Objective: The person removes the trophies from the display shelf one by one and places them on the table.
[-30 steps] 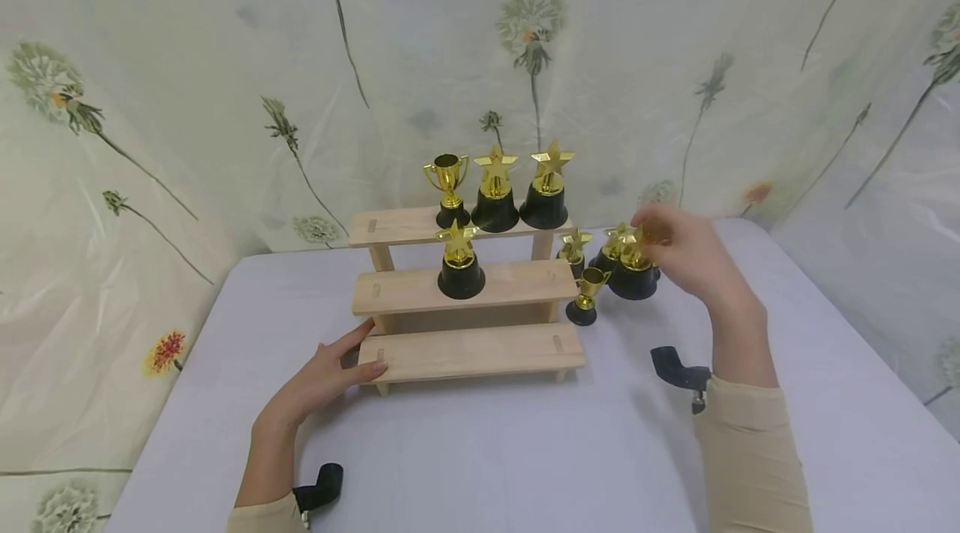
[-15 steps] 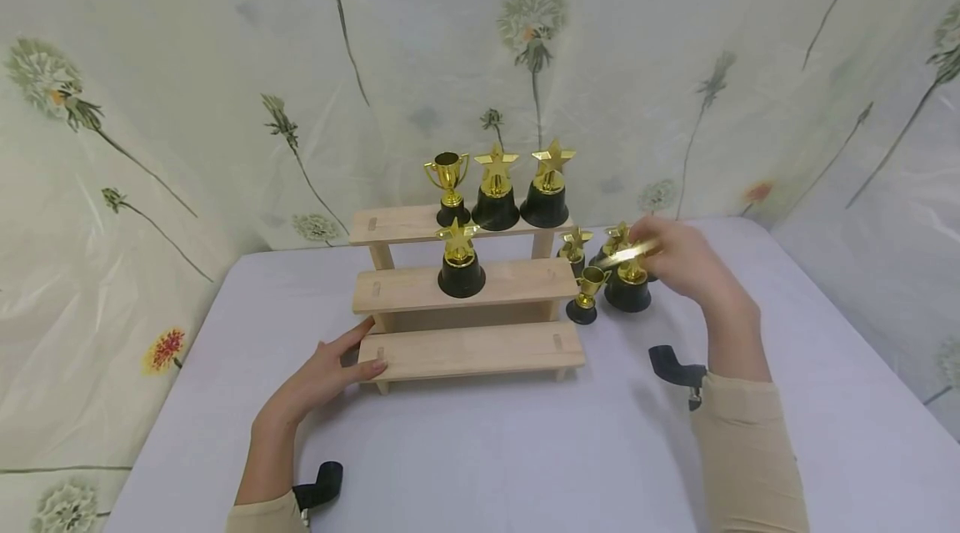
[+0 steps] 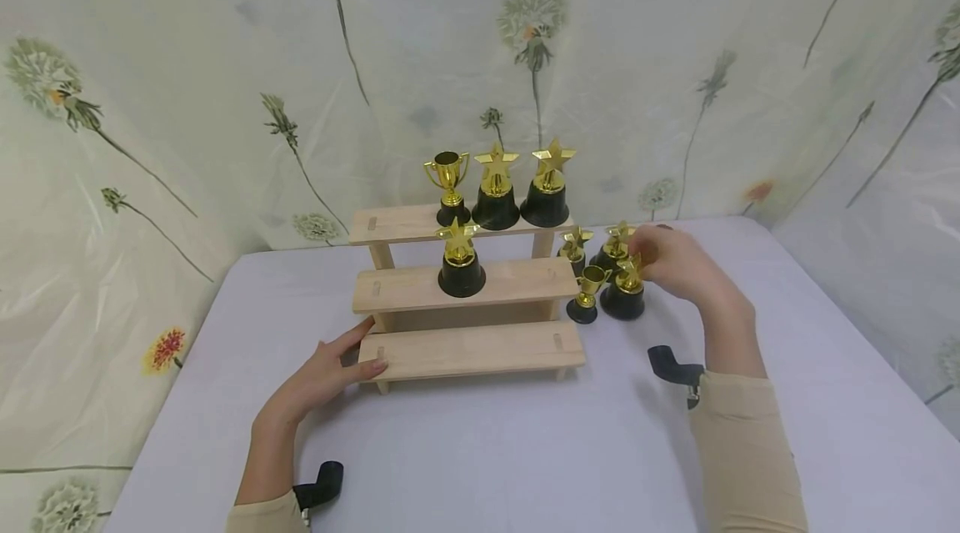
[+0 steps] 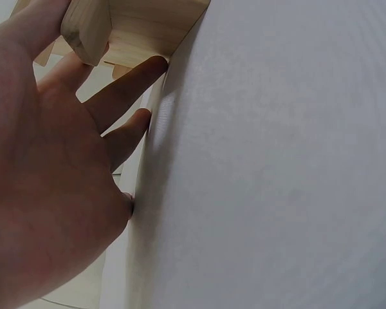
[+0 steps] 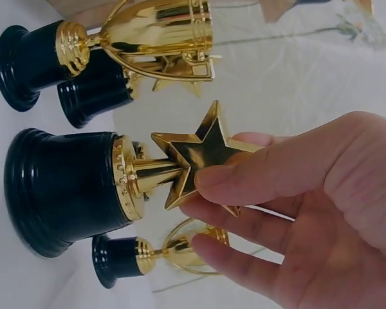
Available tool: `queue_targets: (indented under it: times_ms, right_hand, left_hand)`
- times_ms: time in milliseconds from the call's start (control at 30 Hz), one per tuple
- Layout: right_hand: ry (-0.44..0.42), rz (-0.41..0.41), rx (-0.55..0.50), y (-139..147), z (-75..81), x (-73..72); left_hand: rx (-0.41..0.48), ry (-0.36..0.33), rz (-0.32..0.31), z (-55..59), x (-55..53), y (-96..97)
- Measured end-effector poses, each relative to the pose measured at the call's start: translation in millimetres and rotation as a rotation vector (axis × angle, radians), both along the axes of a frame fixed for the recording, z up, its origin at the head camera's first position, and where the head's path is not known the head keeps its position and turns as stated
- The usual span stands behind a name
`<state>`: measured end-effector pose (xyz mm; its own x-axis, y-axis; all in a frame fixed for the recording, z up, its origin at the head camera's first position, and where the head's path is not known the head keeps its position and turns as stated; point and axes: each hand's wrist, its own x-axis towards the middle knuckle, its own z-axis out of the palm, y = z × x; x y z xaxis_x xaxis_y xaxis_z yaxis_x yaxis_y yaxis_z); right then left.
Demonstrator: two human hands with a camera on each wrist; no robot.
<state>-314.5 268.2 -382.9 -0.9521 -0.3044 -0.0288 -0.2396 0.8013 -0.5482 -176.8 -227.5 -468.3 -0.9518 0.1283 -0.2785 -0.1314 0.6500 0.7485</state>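
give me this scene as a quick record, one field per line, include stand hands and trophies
wooden stand: three shelves, on a table
top shelf: gold cup left of two star trophies
middle shelf: single star trophy
left hand: thumb and forefinger span the bottom shelf's left end
right hand: pinches the held trophy by its star
base contact with table: unclear
also right of stand: small cup, near star, back star

Beige sleeves; black elbow-shaped wrist devices, silvery metal fittings.
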Motion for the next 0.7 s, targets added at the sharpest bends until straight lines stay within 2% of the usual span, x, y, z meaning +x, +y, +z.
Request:
queue_targets:
  times_ms: [333,600,700]
  right_hand:
    - [-0.006,0.026,0.036,-0.3,-1.3,-0.3]
    - [-0.062,0.009,0.057,-3.4,1.6,2.7]
    - [-0.059,0.003,0.053,-3.3,3.5,4.9]
  left_hand:
    - [-0.010,-0.002,0.001,-1.5,-1.5,-1.1]
    - [-0.012,-0.015,0.006,2.3,0.0,0.6]
    - [-0.006,-0.016,0.004,1.7,0.4,0.6]
